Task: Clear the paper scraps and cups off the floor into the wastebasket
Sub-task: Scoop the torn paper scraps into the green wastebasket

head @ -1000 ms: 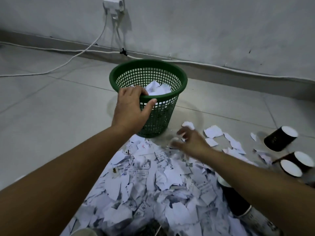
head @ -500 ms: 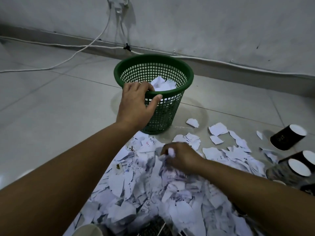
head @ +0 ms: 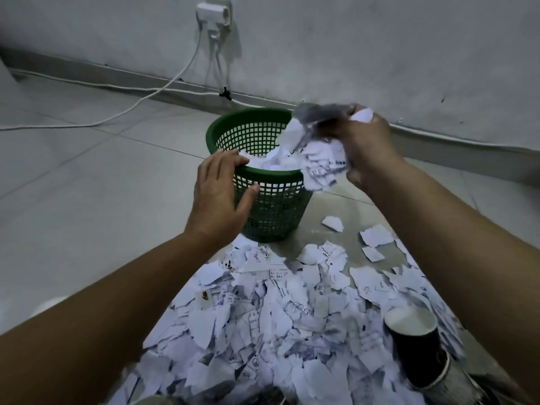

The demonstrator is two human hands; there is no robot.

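Step in hand: dumping a handful of scraps

My left hand (head: 217,197) grips the wastebasket (head: 271,206) rim; my right hand (head: 369,150) clutches scraps (head: 320,168) over it; next, release, then the floor pile (head: 263,317) and cup (head: 415,343)

I'm seeing the wastebasket's (head: 271,206) mouth crowded from two sides — my left hand (head: 217,197) is gripping the near rim, and my right hand (head: 365,147) is holding a bunch of scraps (head: 318,162) over the right edge. Paper is already filling it close to the brim. Bare floor (head: 87,185) is lying open to the left. The scrap pile (head: 277,317) is covering the floor in front, and a dark cup (head: 415,340) is sitting in it at the right — cables (head: 117,119) are trailing along the wall.
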